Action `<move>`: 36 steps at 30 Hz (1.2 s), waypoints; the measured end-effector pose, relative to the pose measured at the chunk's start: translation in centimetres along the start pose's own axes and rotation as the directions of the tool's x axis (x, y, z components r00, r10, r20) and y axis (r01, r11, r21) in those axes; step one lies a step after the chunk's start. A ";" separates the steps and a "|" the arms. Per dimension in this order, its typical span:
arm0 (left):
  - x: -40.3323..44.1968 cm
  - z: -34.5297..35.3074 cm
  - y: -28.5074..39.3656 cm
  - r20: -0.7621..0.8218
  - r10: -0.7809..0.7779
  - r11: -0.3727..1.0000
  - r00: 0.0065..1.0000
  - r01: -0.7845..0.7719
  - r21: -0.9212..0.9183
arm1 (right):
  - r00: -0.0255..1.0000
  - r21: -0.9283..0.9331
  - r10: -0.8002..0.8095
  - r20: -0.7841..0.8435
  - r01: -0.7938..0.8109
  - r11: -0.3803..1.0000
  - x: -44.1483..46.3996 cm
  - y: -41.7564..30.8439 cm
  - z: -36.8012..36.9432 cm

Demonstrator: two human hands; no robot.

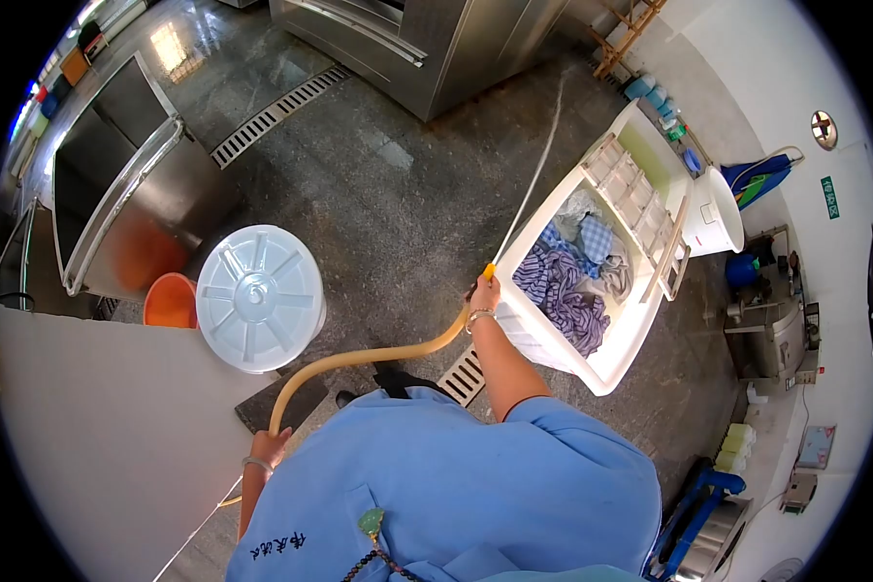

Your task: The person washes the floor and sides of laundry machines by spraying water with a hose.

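A thick tan hose (359,357) runs in a curve across the front of my blue shirt. My right hand (482,295) is wrapped round its front end, just behind an orange nozzle (489,271). From the nozzle a thin white stream of water (539,160) shoots forward over the floor toward the far wall. Lower at the left, my left hand (270,448) grips the hose farther back. Right beside my right hand stands a white tub (606,376) with striped and checked cloths (565,291) heaped in it.
A slatted washboard (632,184) lies across the tub. At left are a lidded white bucket (260,299), an orange bucket (171,303) and a steel bin (155,204). A steel cabinet (436,48) stands ahead. Drain grates (279,114) cross the wet floor. A white bucket (714,215) stands behind the tub.
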State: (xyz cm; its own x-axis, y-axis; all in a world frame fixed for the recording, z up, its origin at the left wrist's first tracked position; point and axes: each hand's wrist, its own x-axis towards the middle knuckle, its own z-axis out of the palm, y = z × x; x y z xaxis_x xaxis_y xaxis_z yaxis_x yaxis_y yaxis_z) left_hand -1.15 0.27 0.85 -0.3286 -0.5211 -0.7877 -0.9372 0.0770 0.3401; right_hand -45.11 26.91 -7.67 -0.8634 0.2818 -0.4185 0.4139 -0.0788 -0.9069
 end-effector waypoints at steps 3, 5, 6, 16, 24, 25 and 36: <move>-0.9 -0.3 1.2 0.004 -0.008 0.999 1.000 0.008 0.035 | 0.999 0.013 0.027 -0.018 -0.026 1.000 0.2 -0.5 0.1; -0.8 -0.2 1.0 -0.005 0.001 0.999 1.000 -0.001 0.036 | 0.997 0.028 0.035 -0.069 -0.033 0.999 0.2 -0.8 0.4; -0.7 -0.1 0.8 -0.006 0.000 0.999 1.000 0.000 0.036 | 0.997 0.028 0.036 -0.067 -0.034 0.999 0.3 -0.7 0.6; 1.8 1.0 -3.2 -0.049 0.009 0.999 0.999 -0.007 0.042 | 0.988 -0.003 -0.019 -0.152 0.019 1.000 0.5 -0.6 2.3; 0.1 0.7 -2.2 -0.042 -0.001 0.998 0.999 0.004 0.065 | 0.891 -0.345 0.319 0.322 -0.203 0.917 -0.3 0.5 3.4; -0.3 0.8 -2.9 -0.045 -0.020 0.998 0.999 0.022 0.058 | 0.835 -0.394 0.387 0.392 -0.228 0.890 -0.8 1.1 3.5; -3.2 1.8 -2.3 -0.093 -0.009 0.981 0.996 0.026 0.192 | 0.654 -0.467 0.413 0.633 -0.103 0.879 -1.9 -0.8 7.9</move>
State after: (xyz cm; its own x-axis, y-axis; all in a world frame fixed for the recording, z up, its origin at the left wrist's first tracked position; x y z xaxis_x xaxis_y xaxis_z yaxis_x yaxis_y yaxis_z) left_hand 1.86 3.31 1.61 -0.3082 -0.5987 -0.7393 -0.9506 0.2247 0.2143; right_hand -46.08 18.89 -6.51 -0.5768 -0.4539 -0.6792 0.5870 0.3480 -0.7310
